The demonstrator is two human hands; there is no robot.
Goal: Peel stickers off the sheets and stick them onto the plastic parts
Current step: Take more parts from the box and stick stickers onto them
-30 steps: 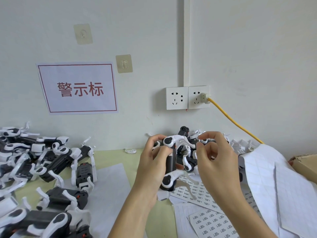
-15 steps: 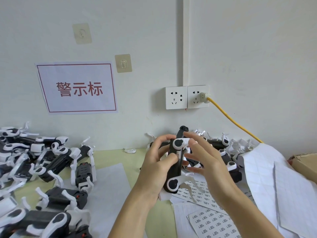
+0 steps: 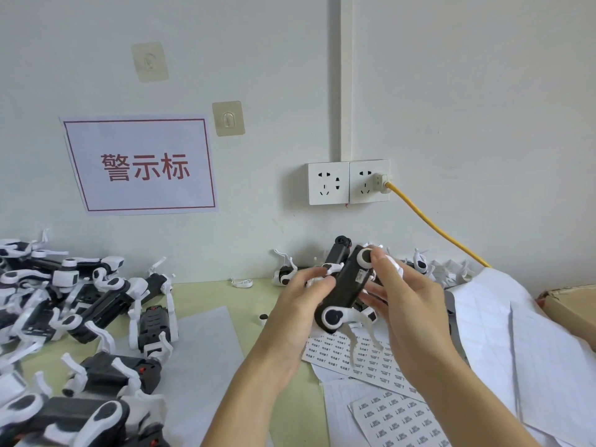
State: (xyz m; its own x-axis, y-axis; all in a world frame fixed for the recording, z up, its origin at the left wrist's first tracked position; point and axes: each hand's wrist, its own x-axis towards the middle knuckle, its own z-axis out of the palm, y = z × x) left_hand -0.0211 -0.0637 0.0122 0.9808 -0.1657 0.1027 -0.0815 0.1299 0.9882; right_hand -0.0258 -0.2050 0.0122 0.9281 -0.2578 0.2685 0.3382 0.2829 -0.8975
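Observation:
A black-and-white plastic part (image 3: 346,290) shaped like a robot dog is held above the table, tilted with its black flat side toward me. A small sticker (image 3: 360,276) sits on that side. My left hand (image 3: 295,312) grips the part from the left, thumb across its body. My right hand (image 3: 408,304) holds it from the right, thumb near the white round joint at the top. Sticker sheets (image 3: 371,359) printed with small labels lie below my hands.
A heap of similar parts (image 3: 80,321) covers the table's left side, with more parts (image 3: 422,264) against the wall behind my hands. Peeled white backing sheets (image 3: 516,333) pile at the right beside a cardboard box (image 3: 571,304). A yellow cable (image 3: 435,227) runs from the wall socket.
The part has been turned in my hands, so its black flat side with the sticker now faces me. My right thumb has shifted up to the top joint.

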